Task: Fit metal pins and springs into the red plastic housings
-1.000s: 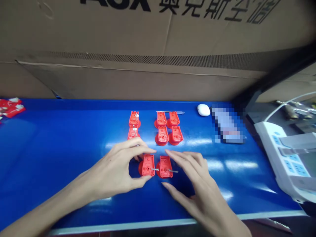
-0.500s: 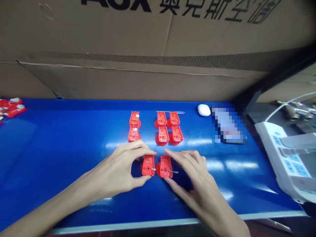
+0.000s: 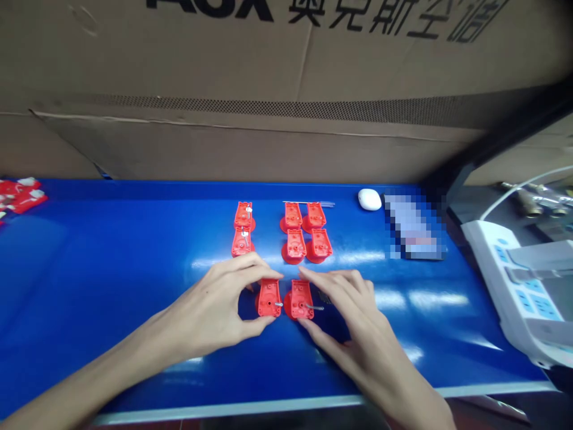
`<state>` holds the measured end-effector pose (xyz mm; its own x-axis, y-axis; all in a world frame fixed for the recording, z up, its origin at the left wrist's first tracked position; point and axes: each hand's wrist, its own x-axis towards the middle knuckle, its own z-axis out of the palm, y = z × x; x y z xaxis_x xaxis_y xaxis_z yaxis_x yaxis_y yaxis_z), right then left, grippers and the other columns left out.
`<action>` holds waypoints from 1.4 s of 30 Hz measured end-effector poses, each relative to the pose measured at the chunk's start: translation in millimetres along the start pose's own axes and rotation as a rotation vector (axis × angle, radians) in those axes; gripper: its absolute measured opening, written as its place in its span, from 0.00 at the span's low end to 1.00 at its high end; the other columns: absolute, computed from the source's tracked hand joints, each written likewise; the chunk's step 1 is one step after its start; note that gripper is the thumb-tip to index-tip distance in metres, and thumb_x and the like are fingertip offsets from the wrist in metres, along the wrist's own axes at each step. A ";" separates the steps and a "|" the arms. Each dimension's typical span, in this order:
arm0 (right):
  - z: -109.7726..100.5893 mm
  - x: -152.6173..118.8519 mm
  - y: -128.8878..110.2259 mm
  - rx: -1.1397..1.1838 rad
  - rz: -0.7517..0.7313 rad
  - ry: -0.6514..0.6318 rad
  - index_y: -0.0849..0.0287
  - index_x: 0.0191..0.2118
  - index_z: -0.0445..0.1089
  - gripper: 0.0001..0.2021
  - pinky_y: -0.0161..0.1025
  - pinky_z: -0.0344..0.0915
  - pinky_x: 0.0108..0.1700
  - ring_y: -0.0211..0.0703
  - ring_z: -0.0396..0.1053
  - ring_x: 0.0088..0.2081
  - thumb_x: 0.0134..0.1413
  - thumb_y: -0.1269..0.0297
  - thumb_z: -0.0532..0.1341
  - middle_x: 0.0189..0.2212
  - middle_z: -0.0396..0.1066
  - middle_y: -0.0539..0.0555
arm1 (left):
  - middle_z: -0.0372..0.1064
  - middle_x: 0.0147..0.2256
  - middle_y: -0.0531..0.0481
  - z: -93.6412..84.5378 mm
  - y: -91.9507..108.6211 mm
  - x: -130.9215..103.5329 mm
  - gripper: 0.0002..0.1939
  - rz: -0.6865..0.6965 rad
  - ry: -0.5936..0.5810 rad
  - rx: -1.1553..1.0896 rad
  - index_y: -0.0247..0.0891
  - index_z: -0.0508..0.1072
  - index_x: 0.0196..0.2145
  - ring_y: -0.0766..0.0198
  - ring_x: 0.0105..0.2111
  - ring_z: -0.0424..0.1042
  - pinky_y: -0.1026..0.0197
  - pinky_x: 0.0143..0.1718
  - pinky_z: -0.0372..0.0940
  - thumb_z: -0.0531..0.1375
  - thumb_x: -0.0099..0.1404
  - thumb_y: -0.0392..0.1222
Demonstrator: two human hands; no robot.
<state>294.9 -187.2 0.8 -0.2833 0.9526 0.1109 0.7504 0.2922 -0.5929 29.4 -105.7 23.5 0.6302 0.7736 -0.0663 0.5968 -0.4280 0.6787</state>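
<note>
My left hand [image 3: 228, 295] grips a red plastic housing [image 3: 270, 292] between thumb and fingers, at its near and far edges. A second red plastic housing [image 3: 299, 292] is pinched the same way by my right hand [image 3: 353, 316]. The two housings stand side by side with a narrow gap, open faces up, and a thin metal pin [image 3: 316, 307] sticks out to the right from each. Beyond my left hand, two more red housings [image 3: 242, 240] carry small white parts. Several others [image 3: 295, 245] stand in two rows farther back, at the middle.
A white earbud case [image 3: 369, 199] and a blurred phone [image 3: 414, 230] lie at the back right. A white power strip [image 3: 505, 286] is at the right edge. Red and white pieces [image 3: 20, 196] lie far left. A cardboard wall [image 3: 250, 152] closes off the back of the blue table [image 3: 111, 251].
Both hands keep their hold. The two held housings have shifted very slightly away from me; the rest looks the same.
</note>
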 end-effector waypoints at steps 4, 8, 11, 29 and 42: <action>-1.1 0.1 -0.4 0.000 0.005 -0.014 0.37 0.78 0.52 0.31 0.63 0.66 0.64 0.56 0.67 0.62 0.77 0.60 0.61 0.62 0.71 0.55 | 0.78 0.53 0.49 -0.3 0.1 -0.1 0.23 0.001 0.004 -0.005 0.47 0.80 0.58 0.53 0.52 0.79 0.53 0.57 0.74 0.71 0.66 0.41; 0.3 0.8 -0.1 0.004 0.003 -0.011 0.37 0.78 0.51 0.32 0.63 0.66 0.64 0.56 0.66 0.62 0.76 0.60 0.62 0.62 0.70 0.55 | 0.78 0.53 0.50 -0.2 0.8 -0.1 0.23 0.005 0.005 -0.007 0.48 0.79 0.58 0.54 0.51 0.79 0.53 0.57 0.73 0.71 0.66 0.41; 0.3 1.1 0.3 0.005 -0.002 -0.009 0.37 0.78 0.51 0.33 0.63 0.66 0.64 0.56 0.66 0.63 0.76 0.59 0.62 0.63 0.70 0.55 | 0.78 0.53 0.50 -0.2 1.1 -0.2 0.23 0.008 0.006 0.000 0.48 0.79 0.58 0.54 0.52 0.79 0.53 0.58 0.73 0.71 0.66 0.40; -27.3 -7.8 32.2 -0.050 0.043 0.111 0.38 0.73 0.63 0.27 0.60 0.65 0.62 0.56 0.68 0.61 0.73 0.53 0.66 0.62 0.73 0.53 | 0.79 0.54 0.49 -0.5 0.0 0.6 0.24 -0.009 0.000 0.047 0.48 0.79 0.58 0.52 0.53 0.80 0.51 0.58 0.74 0.72 0.66 0.44; -30.8 -15.7 43.0 -0.095 0.071 0.093 0.37 0.70 0.66 0.23 0.58 0.64 0.63 0.58 0.67 0.62 0.75 0.52 0.64 0.64 0.72 0.53 | 0.75 0.60 0.48 2.0 3.6 -0.8 0.28 0.225 0.117 0.002 0.47 0.76 0.63 0.55 0.59 0.77 0.54 0.62 0.73 0.73 0.67 0.42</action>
<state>350.0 -187.0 -1.8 -0.1740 0.9737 0.1471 0.8210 0.2259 -0.5244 32.1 -108.8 24.5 0.6855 0.7075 0.1720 0.4486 -0.5965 0.6656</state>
